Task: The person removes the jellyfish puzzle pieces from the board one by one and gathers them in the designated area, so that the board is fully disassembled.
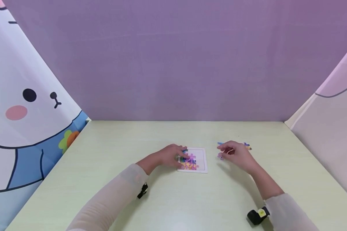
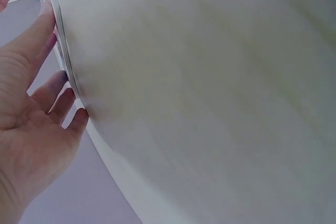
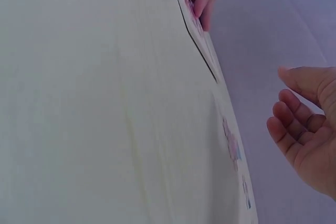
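Here, steadying a white puzzle tray (image 1: pixel 201 160) mid-table with flat left hand (image 1: pixel 170 155) fingers, while hovering a loosely open, empty right hand (image 1: pixel 237 154) over loose puzzle pieces (image 1: pixel 247 146) just right.

The left hand (image 2: pixel 31 114) lays straight fingertips (image 2: pixel 80 116) against the pale table (image 2: pixel 210 103) edge.

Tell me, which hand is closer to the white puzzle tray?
Left. The left hand rests its fingers on the puzzle tray; the right hand hovers apart, beside loose pieces.
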`<act>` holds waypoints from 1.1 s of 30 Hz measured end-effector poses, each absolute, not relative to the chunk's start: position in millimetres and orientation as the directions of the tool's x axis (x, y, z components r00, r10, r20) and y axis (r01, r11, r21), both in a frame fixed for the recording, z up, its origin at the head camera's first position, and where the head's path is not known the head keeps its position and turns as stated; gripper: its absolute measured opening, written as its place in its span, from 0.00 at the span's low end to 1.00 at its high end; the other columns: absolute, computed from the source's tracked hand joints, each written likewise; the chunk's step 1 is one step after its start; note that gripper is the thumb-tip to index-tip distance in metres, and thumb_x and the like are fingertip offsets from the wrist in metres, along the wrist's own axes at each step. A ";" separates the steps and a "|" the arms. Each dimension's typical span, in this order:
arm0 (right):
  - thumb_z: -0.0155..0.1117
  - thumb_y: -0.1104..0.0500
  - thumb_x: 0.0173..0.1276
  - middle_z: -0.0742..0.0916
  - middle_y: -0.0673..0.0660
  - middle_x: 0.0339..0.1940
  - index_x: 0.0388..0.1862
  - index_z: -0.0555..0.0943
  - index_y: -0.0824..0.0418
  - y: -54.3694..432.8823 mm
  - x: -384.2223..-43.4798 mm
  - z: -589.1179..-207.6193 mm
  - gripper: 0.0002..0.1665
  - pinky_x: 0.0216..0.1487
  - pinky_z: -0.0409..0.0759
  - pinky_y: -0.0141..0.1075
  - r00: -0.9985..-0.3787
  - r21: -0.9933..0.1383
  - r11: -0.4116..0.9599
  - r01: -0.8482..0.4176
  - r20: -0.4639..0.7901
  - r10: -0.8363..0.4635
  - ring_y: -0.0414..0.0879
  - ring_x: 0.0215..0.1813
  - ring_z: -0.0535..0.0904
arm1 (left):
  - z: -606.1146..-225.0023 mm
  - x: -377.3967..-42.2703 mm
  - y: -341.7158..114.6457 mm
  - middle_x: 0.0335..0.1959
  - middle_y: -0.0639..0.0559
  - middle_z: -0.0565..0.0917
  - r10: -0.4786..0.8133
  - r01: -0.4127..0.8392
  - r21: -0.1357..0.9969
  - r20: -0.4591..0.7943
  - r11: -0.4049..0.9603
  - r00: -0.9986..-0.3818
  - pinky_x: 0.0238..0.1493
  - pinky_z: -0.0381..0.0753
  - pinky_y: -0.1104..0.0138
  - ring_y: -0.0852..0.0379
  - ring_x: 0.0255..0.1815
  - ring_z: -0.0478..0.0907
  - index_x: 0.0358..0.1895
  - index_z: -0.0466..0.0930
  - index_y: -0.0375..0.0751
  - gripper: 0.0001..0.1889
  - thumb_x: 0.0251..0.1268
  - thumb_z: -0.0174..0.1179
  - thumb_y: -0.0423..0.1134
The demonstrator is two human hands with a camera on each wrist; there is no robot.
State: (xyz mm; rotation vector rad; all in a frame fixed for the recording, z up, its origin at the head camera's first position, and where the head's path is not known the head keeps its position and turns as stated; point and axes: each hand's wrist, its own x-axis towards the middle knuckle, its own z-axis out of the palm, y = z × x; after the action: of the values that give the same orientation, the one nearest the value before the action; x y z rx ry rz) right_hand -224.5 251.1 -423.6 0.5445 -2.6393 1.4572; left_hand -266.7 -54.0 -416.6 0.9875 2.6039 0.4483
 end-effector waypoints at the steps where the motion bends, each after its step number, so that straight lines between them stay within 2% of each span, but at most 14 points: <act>1: 0.71 0.66 0.61 0.85 0.64 0.44 0.48 0.83 0.69 248.9 -224.3 -422.7 0.16 0.40 0.80 0.31 -0.932 -0.805 0.481 -0.346 0.238 -0.273 0.49 0.40 0.80 | -416.7 -266.7 -53.7 0.73 0.48 0.64 0.681 0.584 0.393 -0.177 0.710 -0.710 0.72 0.54 0.54 0.46 0.75 0.56 0.60 0.80 0.50 0.25 0.58 0.71 0.43; 8: 0.69 0.66 0.63 0.84 0.64 0.44 0.47 0.83 0.69 231.9 -227.2 -419.3 0.14 0.43 0.80 0.36 -0.920 -0.803 0.473 -0.362 0.226 -0.320 0.49 0.41 0.79 | -419.6 -269.0 -53.3 0.71 0.51 0.68 0.648 0.540 0.431 -0.152 0.723 -0.747 0.72 0.54 0.55 0.50 0.73 0.60 0.56 0.83 0.48 0.24 0.54 0.74 0.42; 13: 0.70 0.64 0.62 0.83 0.63 0.45 0.48 0.83 0.68 220.3 -231.5 -420.3 0.16 0.45 0.80 0.37 -0.893 -0.794 0.480 -0.373 0.167 -0.418 0.50 0.44 0.79 | -419.7 -269.1 -54.0 0.69 0.51 0.71 0.631 0.532 0.427 -0.129 0.731 -0.765 0.71 0.57 0.56 0.49 0.72 0.63 0.53 0.84 0.45 0.24 0.51 0.76 0.43; 17: 0.70 0.64 0.63 0.83 0.62 0.46 0.49 0.82 0.69 209.9 -235.9 -423.1 0.17 0.46 0.80 0.37 -0.857 -0.794 0.468 -0.387 0.124 -0.500 0.53 0.46 0.80 | -419.3 -269.0 -54.0 0.66 0.49 0.74 0.644 0.564 0.389 -0.107 0.728 -0.757 0.70 0.60 0.56 0.48 0.69 0.66 0.52 0.85 0.42 0.24 0.51 0.76 0.45; 22: 0.70 0.65 0.63 0.84 0.59 0.44 0.50 0.82 0.67 195.1 -240.4 -425.2 0.17 0.48 0.80 0.40 -0.838 -0.773 0.494 -0.398 0.087 -0.539 0.52 0.46 0.80 | -419.9 -269.4 -54.1 0.64 0.48 0.77 0.659 0.591 0.361 -0.095 0.721 -0.746 0.69 0.61 0.57 0.48 0.68 0.68 0.54 0.83 0.38 0.26 0.53 0.74 0.46; 26: 0.71 0.64 0.62 0.84 0.56 0.44 0.51 0.83 0.65 183.1 -243.6 -425.1 0.18 0.50 0.79 0.43 -0.838 -0.756 0.529 -0.387 0.049 -0.543 0.49 0.45 0.79 | -419.4 -269.2 -54.5 0.62 0.46 0.78 0.672 0.612 0.348 -0.075 0.710 -0.737 0.68 0.63 0.57 0.47 0.67 0.70 0.53 0.84 0.36 0.25 0.53 0.74 0.45; 33: 0.74 0.65 0.57 0.83 0.52 0.41 0.49 0.83 0.63 170.4 -250.8 -427.4 0.20 0.48 0.77 0.41 -0.842 -0.715 0.590 -0.375 -0.002 -0.539 0.46 0.43 0.76 | -417.5 -269.7 -56.9 0.61 0.45 0.78 0.689 0.622 0.381 -0.058 0.684 -0.723 0.68 0.64 0.56 0.47 0.66 0.71 0.50 0.85 0.38 0.22 0.52 0.75 0.44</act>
State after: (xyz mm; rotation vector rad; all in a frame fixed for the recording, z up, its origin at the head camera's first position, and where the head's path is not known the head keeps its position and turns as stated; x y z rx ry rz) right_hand -250.8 170.4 -427.4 0.8735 -2.9927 1.2575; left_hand -269.7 -56.9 -417.5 1.0623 2.6990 0.5027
